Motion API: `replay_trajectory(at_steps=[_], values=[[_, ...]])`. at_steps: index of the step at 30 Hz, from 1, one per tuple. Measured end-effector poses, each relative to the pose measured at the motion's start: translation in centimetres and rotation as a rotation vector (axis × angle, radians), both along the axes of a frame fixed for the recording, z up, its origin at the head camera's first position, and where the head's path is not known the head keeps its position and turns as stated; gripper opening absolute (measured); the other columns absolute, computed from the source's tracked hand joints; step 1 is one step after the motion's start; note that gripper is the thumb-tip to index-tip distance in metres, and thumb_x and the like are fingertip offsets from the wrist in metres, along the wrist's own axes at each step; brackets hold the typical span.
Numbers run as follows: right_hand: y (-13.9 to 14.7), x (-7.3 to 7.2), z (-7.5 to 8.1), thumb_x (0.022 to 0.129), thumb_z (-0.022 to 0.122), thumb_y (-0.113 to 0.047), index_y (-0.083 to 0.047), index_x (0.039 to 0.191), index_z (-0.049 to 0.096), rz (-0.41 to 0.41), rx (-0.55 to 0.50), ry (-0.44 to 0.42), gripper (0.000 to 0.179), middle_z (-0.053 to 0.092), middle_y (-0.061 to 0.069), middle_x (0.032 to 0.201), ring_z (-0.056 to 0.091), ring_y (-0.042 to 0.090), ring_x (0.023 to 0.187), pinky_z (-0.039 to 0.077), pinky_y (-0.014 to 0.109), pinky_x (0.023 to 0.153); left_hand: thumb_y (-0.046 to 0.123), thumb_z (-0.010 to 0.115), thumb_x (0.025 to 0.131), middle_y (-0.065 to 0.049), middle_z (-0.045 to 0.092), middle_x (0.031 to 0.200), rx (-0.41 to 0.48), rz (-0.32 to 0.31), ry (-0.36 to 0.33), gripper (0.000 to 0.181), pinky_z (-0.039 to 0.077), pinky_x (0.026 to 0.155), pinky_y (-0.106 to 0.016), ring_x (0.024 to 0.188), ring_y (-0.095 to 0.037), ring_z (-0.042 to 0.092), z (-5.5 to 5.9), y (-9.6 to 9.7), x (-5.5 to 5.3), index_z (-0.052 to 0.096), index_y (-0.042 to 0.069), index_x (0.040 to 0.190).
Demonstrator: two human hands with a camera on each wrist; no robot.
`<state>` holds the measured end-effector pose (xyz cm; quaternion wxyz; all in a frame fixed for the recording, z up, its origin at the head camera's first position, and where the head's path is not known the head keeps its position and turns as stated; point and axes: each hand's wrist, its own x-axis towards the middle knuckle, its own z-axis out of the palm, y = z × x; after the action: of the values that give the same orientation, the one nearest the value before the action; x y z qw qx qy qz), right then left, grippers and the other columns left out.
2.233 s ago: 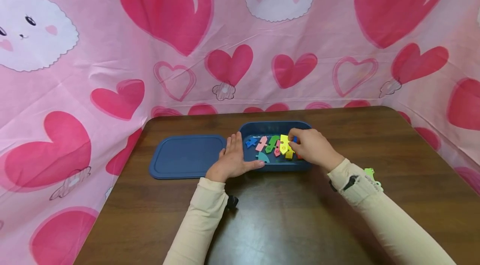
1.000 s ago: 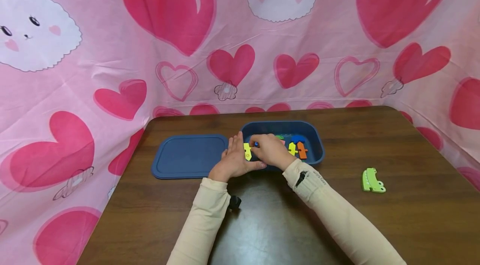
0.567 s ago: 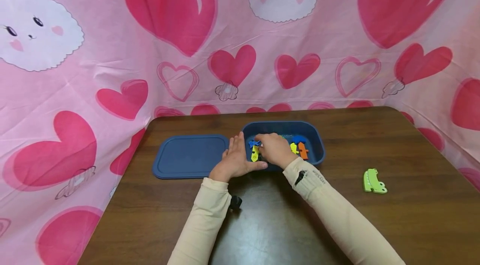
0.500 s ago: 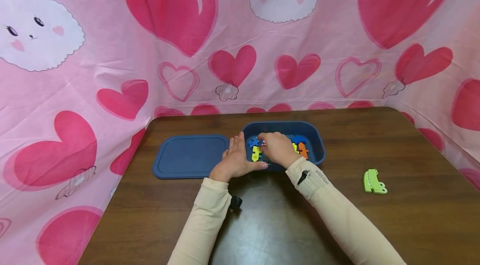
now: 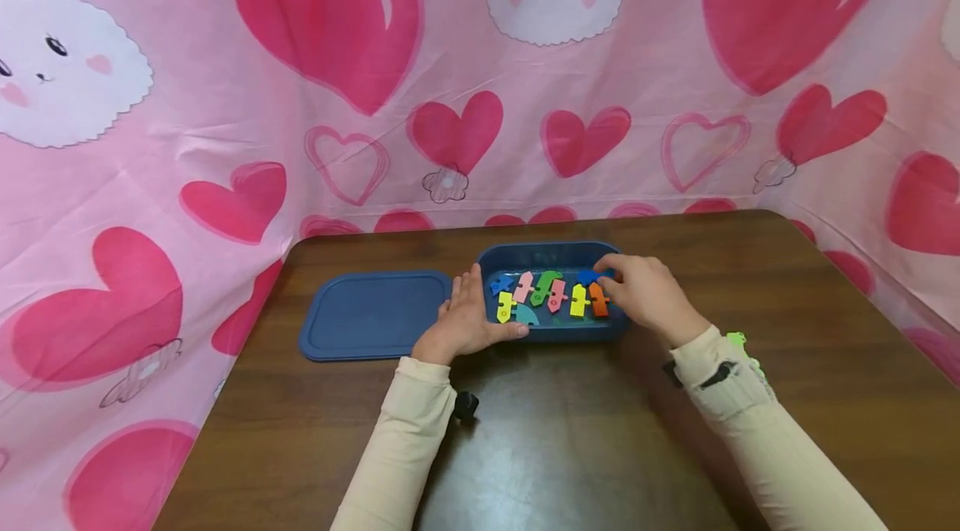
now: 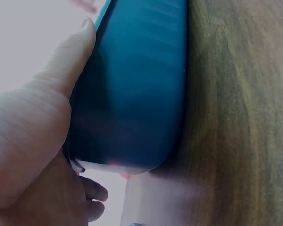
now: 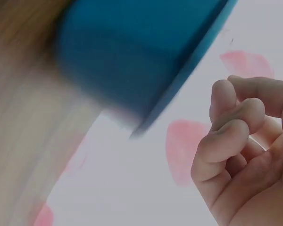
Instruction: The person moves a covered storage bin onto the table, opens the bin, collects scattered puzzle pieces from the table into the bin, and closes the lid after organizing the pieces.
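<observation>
In the head view a dark blue box (image 5: 551, 333) holds several flat, coloured jigsaw-like pieces. A yellow piece (image 5: 506, 308) lies at its left front, a pink piece (image 5: 556, 296) near the middle, and an orange piece (image 5: 598, 300) on the right. My left hand (image 5: 467, 321) rests against the box's left end, fingers straight and thumb along the front rim. Over the right end is my right hand (image 5: 647, 293), fingers loosely bent, beside a blue piece (image 5: 588, 275); contact cannot be told. The right wrist view shows nothing in the right hand (image 7: 247, 146).
A flat blue lid (image 5: 375, 314) lies left of the box on the brown wooden table (image 5: 570, 439). The green crocodile-head piece (image 5: 737, 339) sits to the right, mostly hidden by my right sleeve. Pink heart-patterned cloth (image 5: 585, 72) hangs behind the table.
My right hand carried the yellow piece to the box's left front and let go of it. Then it moved right, over the box's right end. The left hand has stayed in place.
</observation>
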<state>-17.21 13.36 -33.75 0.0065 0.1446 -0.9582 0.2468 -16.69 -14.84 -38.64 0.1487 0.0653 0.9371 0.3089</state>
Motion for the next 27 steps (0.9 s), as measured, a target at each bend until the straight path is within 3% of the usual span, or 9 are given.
replay_trajectory(at_steps=[5, 9, 15, 17, 20, 22, 24, 27], values=[[6.0, 1.3, -0.2, 0.095, 0.068, -0.008, 0.000, 0.113, 0.071, -0.014, 0.022, 0.054, 0.020, 0.071, 0.012, 0.092, 0.062, 0.026, 0.077, 0.053, 0.044, 0.067, 0.066, 0.076, 0.078, -0.012, -0.002, 0.169, -0.003, 0.003, 0.008, 0.131, 0.007, 0.120, -0.055, 0.154, -0.029, -0.007, 0.0, 0.1, -0.1, -0.010, 0.013, 0.162], [10.5, 2.2, -1.0, 0.093, 0.068, -0.007, 0.001, 0.104, 0.071, -0.020, 0.086, 0.071, 0.014, 0.070, 0.007, 0.082, 0.062, 0.022, 0.070, 0.049, 0.042, 0.062, 0.066, 0.076, 0.078, -0.012, -0.001, 0.169, -0.010, 0.006, 0.005, 0.131, 0.007, 0.120, -0.055, 0.154, -0.029, -0.006, 0.0, 0.2, -0.1, -0.010, 0.013, 0.162], [16.3, 4.1, -3.0, 0.089, 0.068, -0.002, 0.003, 0.109, 0.069, -0.002, 0.158, -0.004, 0.021, 0.064, 0.001, 0.075, 0.054, 0.016, 0.064, 0.043, 0.038, 0.058, 0.066, 0.076, 0.078, -0.012, 0.000, 0.169, -0.003, 0.000, 0.008, 0.132, 0.007, 0.120, -0.055, 0.154, -0.029, -0.005, 0.0, 0.3, 0.0, -0.009, 0.013, 0.162], [17.8, 4.6, -3.8, 0.087, 0.067, 0.001, 0.003, 0.115, 0.068, 0.031, 0.163, -0.032, 0.029, 0.057, -0.002, 0.071, 0.048, 0.016, 0.062, 0.040, 0.036, 0.058, 0.066, 0.077, 0.078, -0.012, 0.001, 0.169, -0.004, -0.001, 0.012, 0.132, 0.008, 0.120, -0.055, 0.154, -0.029, -0.005, 0.0, 0.4, 0.0, -0.009, 0.012, 0.162], [19.3, 4.8, -5.0, 0.084, 0.067, 0.004, 0.005, 0.120, 0.067, 0.093, 0.172, -0.034, 0.036, 0.064, 0.008, 0.078, 0.058, 0.024, 0.071, 0.047, 0.042, 0.062, 0.065, 0.077, 0.077, -0.012, 0.002, 0.169, -0.006, 0.000, 0.017, 0.132, 0.009, 0.119, -0.056, 0.154, -0.030, -0.004, -0.1, 0.4, 0.0, -0.008, 0.012, 0.162], [19.9, 4.6, -5.6, 0.084, 0.068, 0.004, 0.006, 0.119, 0.067, 0.120, 0.185, -0.019, 0.035, 0.070, 0.019, 0.093, 0.066, 0.035, 0.083, 0.053, 0.051, 0.070, 0.065, 0.077, 0.077, -0.012, 0.003, 0.169, -0.005, 0.000, 0.017, 0.131, 0.010, 0.119, -0.057, 0.154, -0.031, -0.003, -0.2, 0.4, 0.0, -0.008, 0.012, 0.162], [20.2, 4.4, -6.1, 0.083, 0.071, 0.003, 0.007, 0.116, 0.068, 0.129, 0.196, 0.004, 0.033, 0.070, 0.026, 0.107, 0.066, 0.045, 0.097, 0.052, 0.060, 0.077, 0.064, 0.078, 0.077, -0.012, 0.003, 0.169, 0.000, 0.000, 0.016, 0.131, 0.010, 0.119, -0.058, 0.154, -0.031, -0.002, -0.2, 0.3, 0.0, -0.007, 0.012, 0.162], [20.3, 4.3, -6.4, 0.084, 0.074, -0.001, 0.005, 0.112, 0.069, 0.112, 0.206, 0.010, 0.029, 0.070, 0.025, 0.103, 0.067, 0.047, 0.095, 0.051, 0.062, 0.077, 0.063, 0.078, 0.077, -0.012, 0.003, 0.169, 0.009, -0.003, 0.013, 0.131, 0.010, 0.118, -0.059, 0.154, -0.032, -0.002, -0.2, 0.3, 0.0, -0.008, 0.012, 0.162]])
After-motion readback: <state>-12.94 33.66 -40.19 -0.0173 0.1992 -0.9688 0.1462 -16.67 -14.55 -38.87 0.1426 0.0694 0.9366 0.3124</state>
